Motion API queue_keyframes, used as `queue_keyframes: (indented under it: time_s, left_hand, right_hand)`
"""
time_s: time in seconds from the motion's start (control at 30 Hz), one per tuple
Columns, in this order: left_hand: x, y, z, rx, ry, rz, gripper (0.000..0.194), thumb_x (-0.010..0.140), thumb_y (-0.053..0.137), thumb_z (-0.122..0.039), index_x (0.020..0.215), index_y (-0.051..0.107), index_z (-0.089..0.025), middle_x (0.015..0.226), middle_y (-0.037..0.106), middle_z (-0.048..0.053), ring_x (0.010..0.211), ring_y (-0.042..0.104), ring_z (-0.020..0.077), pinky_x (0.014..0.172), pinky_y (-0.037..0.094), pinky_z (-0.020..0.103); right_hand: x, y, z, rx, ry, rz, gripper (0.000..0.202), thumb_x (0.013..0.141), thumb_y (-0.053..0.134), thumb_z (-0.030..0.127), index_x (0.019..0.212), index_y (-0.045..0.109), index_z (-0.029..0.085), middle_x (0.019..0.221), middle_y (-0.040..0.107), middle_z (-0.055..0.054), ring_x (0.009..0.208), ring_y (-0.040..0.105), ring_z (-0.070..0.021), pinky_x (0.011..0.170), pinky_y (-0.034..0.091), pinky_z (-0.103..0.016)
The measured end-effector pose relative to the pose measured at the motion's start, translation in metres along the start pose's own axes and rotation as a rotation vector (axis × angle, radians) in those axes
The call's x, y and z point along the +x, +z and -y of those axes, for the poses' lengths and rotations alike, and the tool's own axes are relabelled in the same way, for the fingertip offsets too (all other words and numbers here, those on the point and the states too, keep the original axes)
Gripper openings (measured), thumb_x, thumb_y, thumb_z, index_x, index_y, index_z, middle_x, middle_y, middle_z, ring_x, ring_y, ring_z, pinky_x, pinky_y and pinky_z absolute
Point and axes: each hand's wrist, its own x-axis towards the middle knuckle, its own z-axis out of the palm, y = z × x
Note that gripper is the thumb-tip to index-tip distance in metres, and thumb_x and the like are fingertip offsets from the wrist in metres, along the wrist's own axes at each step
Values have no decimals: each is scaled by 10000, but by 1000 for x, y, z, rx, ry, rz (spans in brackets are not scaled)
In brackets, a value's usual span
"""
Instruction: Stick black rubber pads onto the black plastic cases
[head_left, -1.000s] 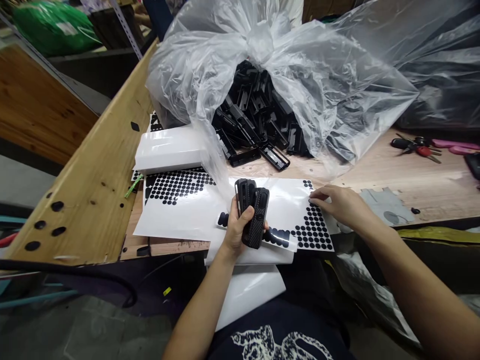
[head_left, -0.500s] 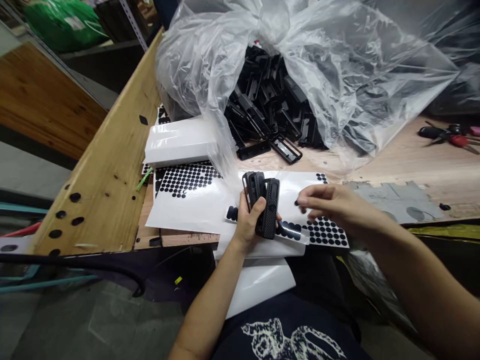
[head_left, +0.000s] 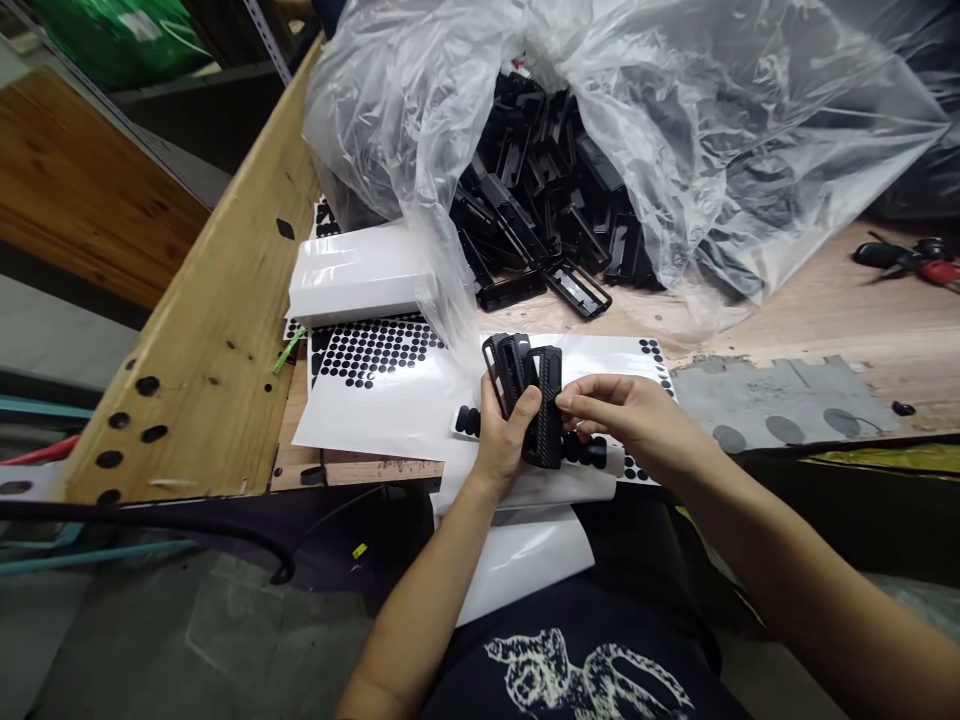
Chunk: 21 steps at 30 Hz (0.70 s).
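My left hand (head_left: 504, 440) is closed around several black plastic housings (head_left: 545, 420), fanned out and standing upright, with the thumb across the front one. That front piece has a carbon-fibre-like pattern. My right hand (head_left: 619, 408) pinches thumb and forefinger at the right edge of the same piece. A small round black sticker seen at these fingertips a moment ago is now mostly hidden between them and the housing. Beneath both hands lies a white sticker sheet (head_left: 397, 420) with rows of black dots. A narrow strip with larger black dots (head_left: 592, 452) shows behind the housings.
A clear plastic bag (head_left: 690, 130) spills a heap of black housings (head_left: 517, 200) at the back. On the left are a white box-like piece (head_left: 360, 275) and a wooden side board (head_left: 202, 300). Pliers-like tools (head_left: 907, 258) lie at the far right beyond a grey patch (head_left: 780, 395).
My right hand has moved left from beside the housings to touch the front one, bringing the small black sticker. My left hand has turned the housings slightly. The view has shifted a little.
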Motion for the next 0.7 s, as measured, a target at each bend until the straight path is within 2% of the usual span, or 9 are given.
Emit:
queue_keyframes:
  time_s: [0.23, 0.5, 0.7]
  left_hand:
    - [0, -1, 0, 5, 1, 9, 543, 849, 799, -470, 1269, 530, -256, 1072, 678, 28, 1002, 681, 196, 900, 551, 331]
    - [1, -2, 1, 3, 15, 28, 547, 865, 787, -459, 1296, 515, -262, 1106, 675, 32, 1021, 682, 200, 917, 547, 334]
    - [1, -1, -1, -6, -1, 14, 565, 843, 804, -470, 1285, 520, -261, 1102, 679, 39, 1023, 685, 213, 904, 564, 349]
  right_hand:
    - [1, 1, -2, -61, -32, -25, 374, 664, 897, 534, 767, 771, 197, 724, 728, -36, 639, 627, -155, 590, 511, -267]
    - [-3, 6, 5, -114, -96, -62, 403, 636, 907, 560, 746, 767, 199, 643, 680, -17, 590, 612, -153, 556, 510, -269]
    - [-5, 9, 9, -152, -106, -87, 390, 600, 935, 528, 747, 776, 203, 683, 700, -16, 588, 609, -143, 564, 523, -264]
